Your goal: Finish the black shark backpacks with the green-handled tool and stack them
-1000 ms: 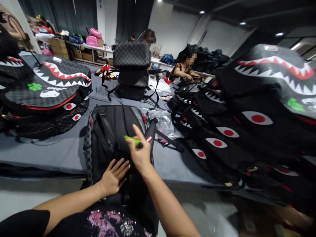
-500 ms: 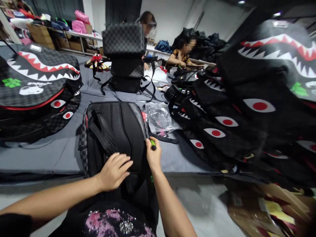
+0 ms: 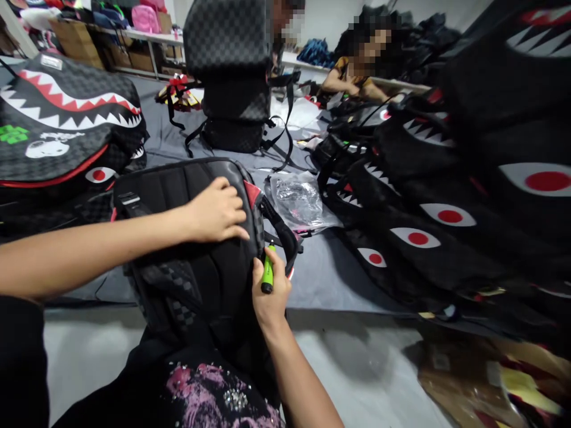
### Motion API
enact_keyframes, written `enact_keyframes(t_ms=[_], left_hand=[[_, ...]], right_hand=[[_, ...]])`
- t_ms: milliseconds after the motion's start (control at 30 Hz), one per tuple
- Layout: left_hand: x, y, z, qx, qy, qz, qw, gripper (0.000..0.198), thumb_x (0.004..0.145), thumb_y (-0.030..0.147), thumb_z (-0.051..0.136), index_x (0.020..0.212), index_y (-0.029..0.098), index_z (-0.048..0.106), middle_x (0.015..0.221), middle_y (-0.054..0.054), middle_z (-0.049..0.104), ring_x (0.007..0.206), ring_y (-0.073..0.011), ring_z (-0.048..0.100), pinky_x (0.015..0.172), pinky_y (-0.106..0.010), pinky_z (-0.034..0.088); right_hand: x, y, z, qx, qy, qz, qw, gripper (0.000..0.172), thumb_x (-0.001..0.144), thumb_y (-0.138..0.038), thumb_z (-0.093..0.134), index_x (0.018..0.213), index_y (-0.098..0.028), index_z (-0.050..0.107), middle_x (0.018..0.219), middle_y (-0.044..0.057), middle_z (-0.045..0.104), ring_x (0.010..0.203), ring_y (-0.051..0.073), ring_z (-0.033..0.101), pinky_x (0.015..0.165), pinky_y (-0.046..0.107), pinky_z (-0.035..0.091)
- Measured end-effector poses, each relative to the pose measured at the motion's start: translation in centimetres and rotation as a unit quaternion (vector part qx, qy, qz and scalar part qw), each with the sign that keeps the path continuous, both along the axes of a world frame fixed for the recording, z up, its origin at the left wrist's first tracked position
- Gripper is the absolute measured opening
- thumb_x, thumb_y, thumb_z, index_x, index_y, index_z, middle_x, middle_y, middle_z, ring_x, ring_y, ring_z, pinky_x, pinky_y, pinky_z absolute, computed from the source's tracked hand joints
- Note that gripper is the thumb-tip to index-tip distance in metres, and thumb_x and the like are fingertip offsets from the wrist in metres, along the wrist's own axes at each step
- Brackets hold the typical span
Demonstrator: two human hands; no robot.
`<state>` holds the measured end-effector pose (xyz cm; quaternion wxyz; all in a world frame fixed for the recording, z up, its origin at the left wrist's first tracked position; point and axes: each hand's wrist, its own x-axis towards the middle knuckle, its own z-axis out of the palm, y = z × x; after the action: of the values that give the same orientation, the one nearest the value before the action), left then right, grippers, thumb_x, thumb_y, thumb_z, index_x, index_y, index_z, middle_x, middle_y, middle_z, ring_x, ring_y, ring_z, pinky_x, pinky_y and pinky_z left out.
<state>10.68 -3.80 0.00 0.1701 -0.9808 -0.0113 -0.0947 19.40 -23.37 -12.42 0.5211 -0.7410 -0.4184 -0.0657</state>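
Observation:
A black backpack (image 3: 187,178) with checkered sides lies back panel up at the table's front edge, tilted toward my body. Spread over its back panel is my left hand (image 3: 218,211), fingers bent and apart, pressing on the surface. My right hand (image 3: 271,291) is closed at the backpack's right side edge. In it is a small bright-green-handled tool (image 3: 268,270) with a black end and a short metallic tip; its exact kind is unclear. A shoulder strap (image 3: 283,229) loops out beside this hand. A red triangular patch (image 3: 252,193) shows near the upper right corner.
Shark-mouth backpacks are stacked at left (image 3: 75,119) and right (image 3: 428,202). Checkered bags (image 3: 227,41) form a tower behind. A clear plastic bag (image 3: 298,199) lies on the grey-covered table (image 3: 321,279). Two people work beyond. A cardboard box (image 3: 450,380) stands at lower right.
The backpack has turned and tilted toward me. My left hand has moved up across the back panel. My right hand has shifted slightly down and left, showing more of the green tool.

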Motion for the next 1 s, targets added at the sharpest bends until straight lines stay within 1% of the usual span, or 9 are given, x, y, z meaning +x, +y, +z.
enact_keyframes(t_ms=[133, 200, 400, 533, 633, 700, 800, 900, 1000], left_hand=[[-0.2, 4.6, 2.2, 0.018, -0.054, 0.141, 0.988, 0.064, 0.093, 0.070, 0.038, 0.090, 0.015, 0.071, 0.105, -0.008, 0.066, 0.118, -0.0301, 0.051, 0.115, -0.059, 0.021], [-0.3, 5.1, 2.5, 0.006, -0.080, 0.163, 0.983, 0.062, 0.094, 0.067, 0.040, 0.095, 0.013, 0.070, 0.111, -0.008, 0.064, 0.124, -0.0306, 0.046, 0.117, -0.063, 0.014], [0.3, 0.5, -0.8, -0.077, -0.063, 0.011, 0.995, 0.054, 0.082, 0.069, 0.062, 0.098, 0.018, 0.071, 0.104, -0.009, 0.066, 0.112, -0.0293, 0.053, 0.113, -0.061, 0.030], [0.9, -1.4, -2.1, -0.091, -0.091, -0.011, 0.992, 0.046, 0.077, 0.058, 0.074, 0.099, 0.017, 0.070, 0.096, -0.007, 0.065, 0.105, -0.0286, 0.054, 0.111, -0.069, 0.029], [1.3, -1.6, -3.1, -0.102, -0.099, -0.016, 0.990, 0.038, 0.078, 0.048, 0.077, 0.096, 0.016, 0.069, 0.095, -0.007, 0.066, 0.103, -0.0274, 0.055, 0.111, -0.069, 0.031], [1.3, -1.5, -4.2, -0.091, -0.114, -0.029, 0.989, 0.029, 0.082, 0.041, 0.075, 0.093, 0.016, 0.068, 0.094, -0.007, 0.066, 0.101, -0.0259, 0.055, 0.111, -0.068, 0.032], [1.3, -1.3, -6.1, -0.061, -0.159, -0.053, 0.984, 0.020, 0.088, 0.036, 0.067, 0.087, 0.016, 0.066, 0.089, -0.006, 0.066, 0.098, -0.0237, 0.055, 0.111, -0.062, 0.036], [1.4, -1.2, -6.9, -0.071, -0.168, -0.041, 0.982, 0.022, 0.086, 0.037, 0.070, 0.088, 0.016, 0.066, 0.089, -0.006, 0.066, 0.099, -0.0243, 0.056, 0.110, -0.060, 0.038], [1.7, -1.5, -7.0, -0.101, -0.151, -0.023, 0.983, 0.024, 0.080, 0.036, 0.077, 0.090, 0.017, 0.069, 0.091, -0.006, 0.066, 0.102, -0.0259, 0.055, 0.110, -0.063, 0.036]], right_hand=[[0.7, -0.1, -0.5, -0.001, -0.001, 0.010, 1.000, 0.032, 0.095, -0.037, 0.055, 0.118, -0.017, 0.064, 0.104, 0.011, 0.076, 0.086, 0.021, 0.074, 0.076, 0.031, 0.058], [1.1, -0.3, -0.7, -0.011, 0.009, 0.000, 1.000, 0.033, 0.095, -0.038, 0.056, 0.120, -0.017, 0.063, 0.106, 0.011, 0.075, 0.088, 0.022, 0.073, 0.078, 0.032, 0.058], [2.2, -0.8, -1.3, -0.007, 0.035, -0.065, 0.997, 0.035, 0.094, -0.037, 0.058, 0.123, -0.017, 0.059, 0.112, 0.012, 0.073, 0.100, 0.024, 0.072, 0.090, 0.037, 0.056], [2.6, -1.0, -0.9, -0.024, -0.009, -0.087, 0.996, 0.034, 0.096, -0.036, 0.057, 0.122, -0.016, 0.061, 0.110, 0.012, 0.074, 0.093, 0.023, 0.074, 0.084, 0.035, 0.059], [2.9, -1.2, 0.4, -0.004, -0.031, -0.118, 0.993, 0.033, 0.094, -0.036, 0.061, 0.120, -0.016, 0.062, 0.101, 0.010, 0.076, 0.086, 0.023, 0.076, 0.081, 0.035, 0.060], [2.9, -1.1, 1.7, 0.066, 0.026, -0.112, 0.991, 0.032, 0.094, -0.038, 0.063, 0.117, -0.017, 0.062, 0.092, 0.007, 0.076, 0.076, 0.021, 0.076, 0.074, 0.035, 0.061], [2.5, -0.2, 3.4, 0.151, 0.182, -0.037, 0.971, 0.035, 0.096, -0.048, 0.058, 0.111, -0.017, 0.061, 0.083, 0.003, 0.073, 0.055, 0.016, 0.070, 0.048, 0.027, 0.056], [2.4, 1.2, 3.8, 0.136, 0.276, 0.005, 0.952, 0.039, 0.093, -0.054, 0.059, 0.103, -0.016, 0.062, 0.074, 0.001, 0.072, 0.048, 0.013, 0.065, 0.041, 0.023, 0.049], [2.7, 2.4, 3.1, 0.113, 0.285, -0.020, 0.952, 0.034, 0.089, -0.050, 0.065, 0.093, -0.017, 0.060, 0.063, -0.003, 0.067, 0.043, 0.010, 0.058, 0.043, 0.022, 0.047]])
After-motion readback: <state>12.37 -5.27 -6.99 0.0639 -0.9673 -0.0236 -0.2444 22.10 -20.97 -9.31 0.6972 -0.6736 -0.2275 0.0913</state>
